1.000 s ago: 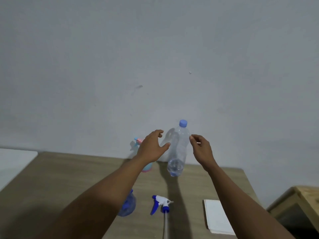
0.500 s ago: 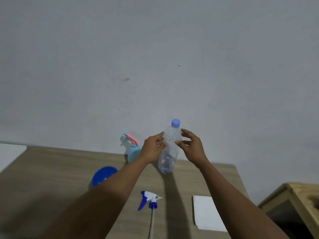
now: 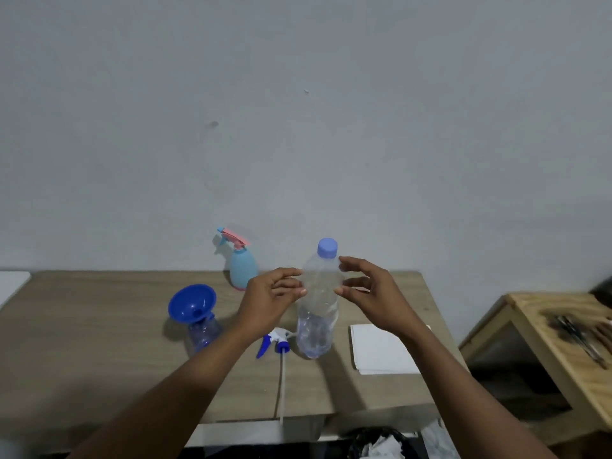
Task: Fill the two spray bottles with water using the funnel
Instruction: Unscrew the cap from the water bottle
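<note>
on table [image 3: 99, 342] — two spray bottles [image 3: 244, 270], one funnel [image 3: 192, 301], one water bottle [image 3: 318, 299]

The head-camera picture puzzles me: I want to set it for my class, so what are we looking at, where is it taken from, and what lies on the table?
There is no machine here. The picture comes from a wide-angle camera worn on a person's head, looking forward and down, so the two bare arms reaching in from below are that person's own.

The left hand and right hand meet around a clear plastic water bottle with a blue cap, held upright and still capped.

On the wooden table a blue plastic funnel sits in the neck of a clear round spray bottle. Its blue and white trigger head with a long white tube lies loose nearby. At the back stands a light blue spray bottle with a pink trigger, top still on. A white folded cloth or paper lies to the right.
</note>
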